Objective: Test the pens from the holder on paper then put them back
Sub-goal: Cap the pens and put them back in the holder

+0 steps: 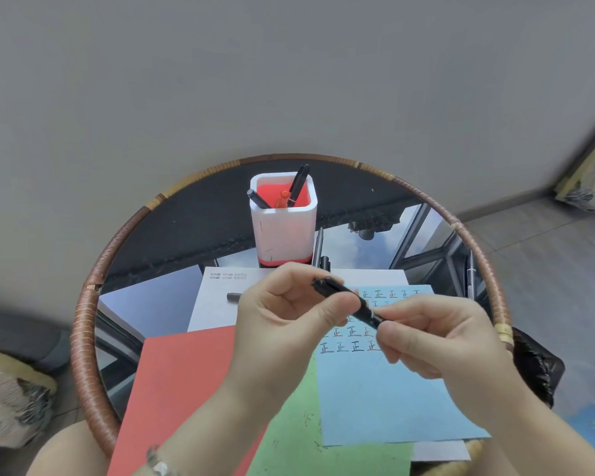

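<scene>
Spanning the gap between both hands, a black pen [346,298] is held slantwise in the air above the blue paper [392,407], which carries rows of handwritten marks. The left hand [282,310] curls thumb and fingers round the pen's upper end; the right hand [440,338] pinches its lower end with bent fingertips. Behind them stands the white holder [284,231] with a red inside, upright, containing two black pens and an orange one. A red sheet [186,389], a green sheet [296,434] and a white sheet [213,304] overlap beneath the blue paper. All lie on a round glass surface [93,286] with a woven rim.
</scene>
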A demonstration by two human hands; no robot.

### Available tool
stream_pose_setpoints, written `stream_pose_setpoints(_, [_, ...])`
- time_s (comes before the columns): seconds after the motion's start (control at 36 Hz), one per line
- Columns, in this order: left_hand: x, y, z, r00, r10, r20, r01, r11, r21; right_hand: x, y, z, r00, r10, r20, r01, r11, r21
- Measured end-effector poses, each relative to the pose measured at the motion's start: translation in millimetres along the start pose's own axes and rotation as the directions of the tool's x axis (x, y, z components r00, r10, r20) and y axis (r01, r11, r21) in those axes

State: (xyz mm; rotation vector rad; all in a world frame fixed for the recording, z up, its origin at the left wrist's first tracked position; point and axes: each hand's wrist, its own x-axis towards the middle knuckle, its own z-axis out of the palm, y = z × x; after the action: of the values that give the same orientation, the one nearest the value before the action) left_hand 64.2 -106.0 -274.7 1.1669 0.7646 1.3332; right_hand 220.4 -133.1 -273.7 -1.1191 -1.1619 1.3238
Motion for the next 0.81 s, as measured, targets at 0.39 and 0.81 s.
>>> stream_pose_setpoints(0.39, [15.8,-39.0,9.8,0.883,-0.279,-0.377,0.281,0.958,-0.051,20.3,31.2,-81.0,0.852,-0.358,-0.381,-0.254,0.353,-0.900])
stream_pose_setpoints(0.81, [6.4,-21.3,11.8,0.951,0.019,-0.310,0.024,0.991,0.132,45.5,32.7,-77.3,0.913,-0.147,-0.381,-0.262,0.506,-0.822])
